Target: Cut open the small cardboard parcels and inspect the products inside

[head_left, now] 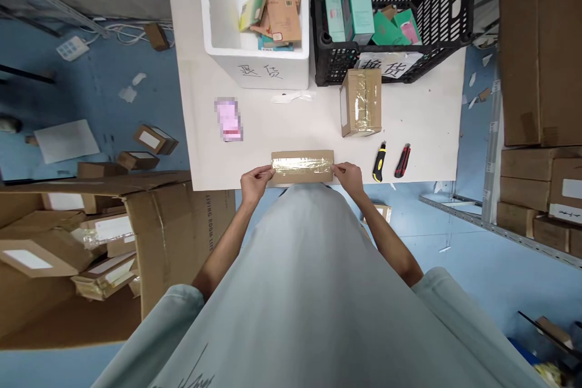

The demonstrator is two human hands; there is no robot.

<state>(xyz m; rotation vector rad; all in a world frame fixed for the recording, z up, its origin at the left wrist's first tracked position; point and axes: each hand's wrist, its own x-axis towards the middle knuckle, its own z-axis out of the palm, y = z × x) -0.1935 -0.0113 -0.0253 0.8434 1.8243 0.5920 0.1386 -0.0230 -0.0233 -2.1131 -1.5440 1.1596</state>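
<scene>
A long, narrow cardboard box [302, 178] with shiny clear packing tape along its top lies at the table's front edge, close to my body. My left hand [256, 184] pinches its left end between thumb and fingers. At the opposite end, my right hand [349, 177] grips the box the same way. To the right lie a yellow-and-black utility knife [379, 162] and a red-and-black utility knife [402, 161], both apart from my hands. A second taped cardboard box [361, 103] stands behind my right hand, against the black crate.
A white foam bin [254, 66] with small packages stands at the back beside a black plastic crate [322, 60] holding green boxes. A pink pixelated item [228, 119] lies left on the white table [421, 121]. A large open carton [159, 242] of parcels is at lower left.
</scene>
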